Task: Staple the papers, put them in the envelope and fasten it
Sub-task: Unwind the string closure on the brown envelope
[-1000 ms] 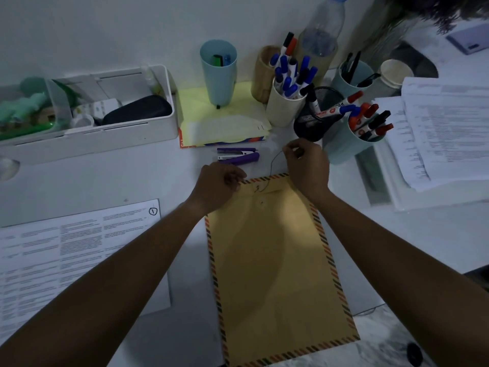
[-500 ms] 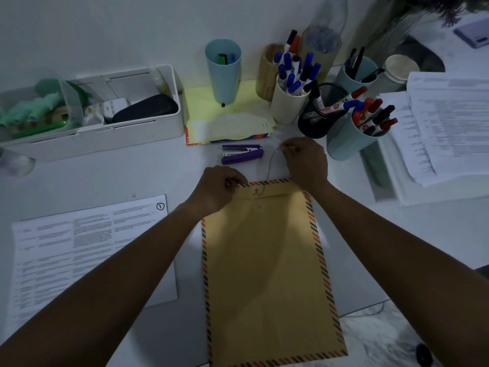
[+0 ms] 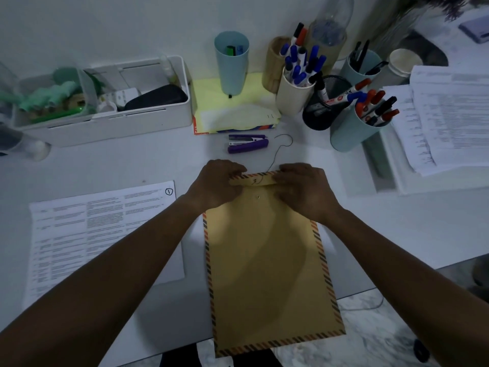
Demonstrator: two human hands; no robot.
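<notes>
Your brown envelope lies flat on the white table, right in the middle, with its striped edge all around. Its bottom edge hangs a little over the table's near edge. The flap at the 12 o'clock end is folded down. Your left hand presses on the flap's left corner with its fingers curled over the top edge. Your right hand presses on the right corner the same way. Both hands push down on the envelope, and neither one holds the string.

The thin dark string runs loose from the flap's button up toward 12 o'clock and curls on the table. The purple stapler lies just past it, near 11 o'clock. A printed sheet lies at 9 o'clock from the envelope.
</notes>
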